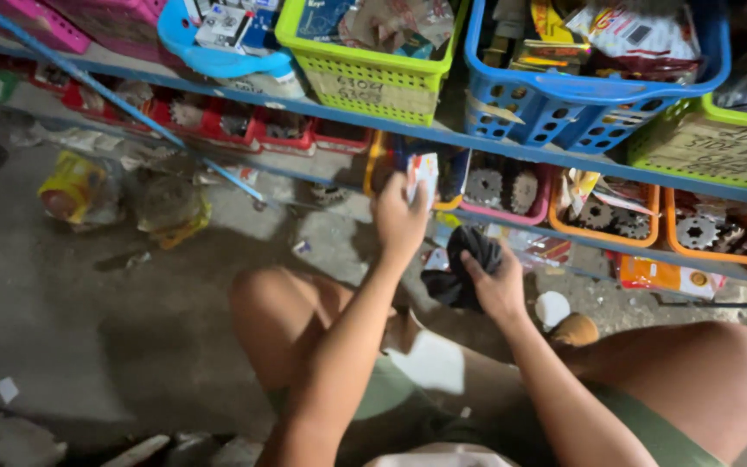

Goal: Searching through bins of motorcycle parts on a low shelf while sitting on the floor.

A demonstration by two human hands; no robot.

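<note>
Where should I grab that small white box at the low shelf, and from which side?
Grip the small white box across its narrow faces at the end sticking out of the shelf, coming from the front. The left hand already holds it that way; its inner end seems tucked among the bins.

floor: grey concrete [88, 320], littered | shelving: blue metal rails [512, 143] | bins: coloured plastic baskets [373, 73] | light: dim

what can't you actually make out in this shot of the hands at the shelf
Head view:
- Small white box in the left hand: the fingers cover most of it; its contents are unseen.
- Crumpled black cloth under the right hand: the hand hides whatever it wraps.
- Blue plastic basket: its top is cut off by the upper edge.
- Yellow packet on the floor: blurred.
</note>
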